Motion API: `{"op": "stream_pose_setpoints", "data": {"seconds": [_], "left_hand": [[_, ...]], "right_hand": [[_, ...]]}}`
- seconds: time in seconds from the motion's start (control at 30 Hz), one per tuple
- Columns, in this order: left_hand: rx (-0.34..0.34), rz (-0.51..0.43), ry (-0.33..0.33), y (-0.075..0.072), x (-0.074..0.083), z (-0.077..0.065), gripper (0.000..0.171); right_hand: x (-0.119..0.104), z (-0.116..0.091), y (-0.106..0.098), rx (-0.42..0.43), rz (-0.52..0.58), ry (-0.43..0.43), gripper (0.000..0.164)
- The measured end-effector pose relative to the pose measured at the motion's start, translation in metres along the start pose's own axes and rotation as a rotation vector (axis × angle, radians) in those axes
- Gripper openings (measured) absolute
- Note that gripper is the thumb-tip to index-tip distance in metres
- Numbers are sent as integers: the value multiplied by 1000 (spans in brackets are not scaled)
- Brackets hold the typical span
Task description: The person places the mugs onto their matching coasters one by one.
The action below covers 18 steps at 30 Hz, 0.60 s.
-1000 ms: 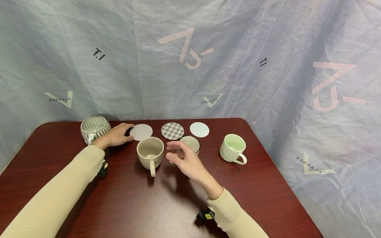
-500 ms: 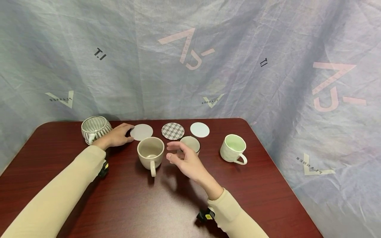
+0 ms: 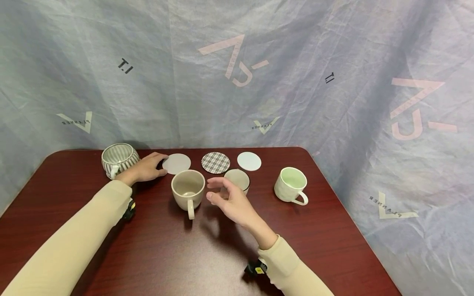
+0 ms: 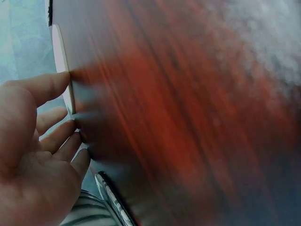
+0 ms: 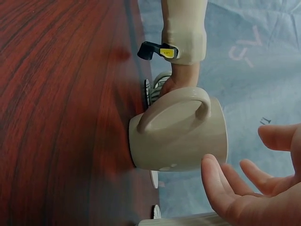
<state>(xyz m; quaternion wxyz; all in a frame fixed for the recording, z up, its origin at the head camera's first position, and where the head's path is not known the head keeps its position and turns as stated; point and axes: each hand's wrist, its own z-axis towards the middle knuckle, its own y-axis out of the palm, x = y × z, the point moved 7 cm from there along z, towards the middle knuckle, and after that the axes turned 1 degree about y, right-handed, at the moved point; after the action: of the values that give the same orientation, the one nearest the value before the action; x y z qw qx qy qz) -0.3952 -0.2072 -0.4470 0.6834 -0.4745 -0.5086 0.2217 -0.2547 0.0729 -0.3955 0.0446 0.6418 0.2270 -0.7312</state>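
My left hand (image 3: 148, 167) lies low on the table at the left edge of a plain white coaster (image 3: 177, 164). Its thumb and fingertips are spread along that edge, and whether they touch it I cannot tell. In the left wrist view the same coaster (image 4: 63, 66) appears edge-on behind the thumb. A beige mug (image 3: 188, 193) stands upright in front of the coaster, handle toward me. To its right hovers my right hand (image 3: 231, 201), fingers loosely bent and holding nothing. The right wrist view shows the beige mug (image 5: 181, 136) just apart from those fingertips.
Behind my left wrist stands a striped mug (image 3: 119, 160), on a coaster (image 4: 113, 200). A plaid coaster (image 3: 215, 163) and a white one (image 3: 249, 161) lie along the back. A dark-rimmed cup (image 3: 238, 179) is partly hidden by my right hand; a pale green mug (image 3: 290, 184) stands right.
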Motion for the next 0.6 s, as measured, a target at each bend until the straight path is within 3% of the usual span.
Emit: {"op": "stream_pose_setpoints", "data": {"seconds": [0.27, 0.6], "left_hand": [[3, 7, 9, 2, -3, 2, 61], [-42, 0, -40, 1, 1, 2, 61]], "right_hand": [[2, -1, 3, -9, -11, 11, 40], [4, -2, 8, -24, -50, 16, 40]]}}
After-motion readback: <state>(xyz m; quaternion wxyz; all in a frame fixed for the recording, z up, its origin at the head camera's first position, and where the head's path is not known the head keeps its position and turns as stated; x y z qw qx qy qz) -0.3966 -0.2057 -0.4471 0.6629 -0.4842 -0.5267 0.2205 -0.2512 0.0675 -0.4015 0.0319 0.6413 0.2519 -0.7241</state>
